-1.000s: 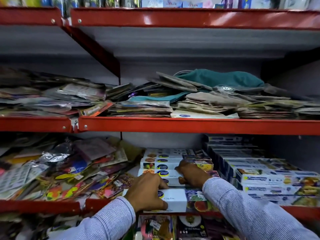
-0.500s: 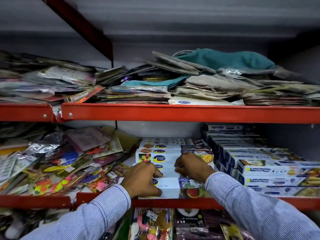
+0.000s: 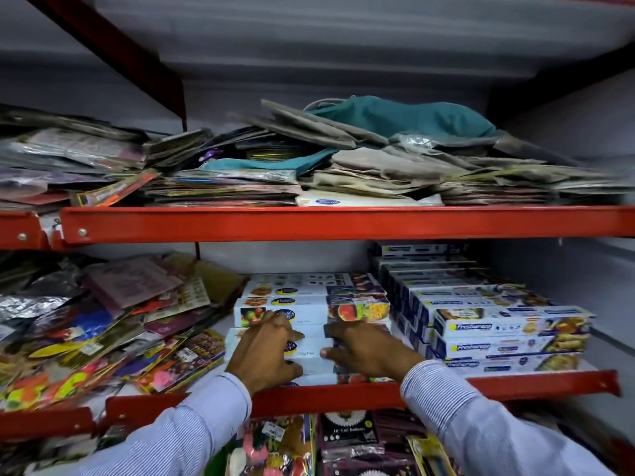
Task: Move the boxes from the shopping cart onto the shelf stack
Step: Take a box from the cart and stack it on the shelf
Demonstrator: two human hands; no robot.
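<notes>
A long white box (image 3: 311, 353) with fruit pictures lies at the front of the lower red shelf (image 3: 536, 386), against a stack of matching white boxes (image 3: 309, 302) behind it. My left hand (image 3: 264, 353) grips the box's left part, fingers over the top and thumb on the front. My right hand (image 3: 366, 348) holds its right part the same way and hides that end. The shopping cart is out of view.
A stepped pile of blue-and-white boxes (image 3: 508, 329) stands close to the right. Loose colourful packets (image 3: 103, 331) crowd the left of the shelf. The upper red shelf (image 3: 343, 223) carries folded cloth and bags (image 3: 378, 159). More packets (image 3: 275, 444) hang below.
Both hands have slid the white box from the shelf's front edge back against the stack. The view has dropped and come closer to the shelves.
</notes>
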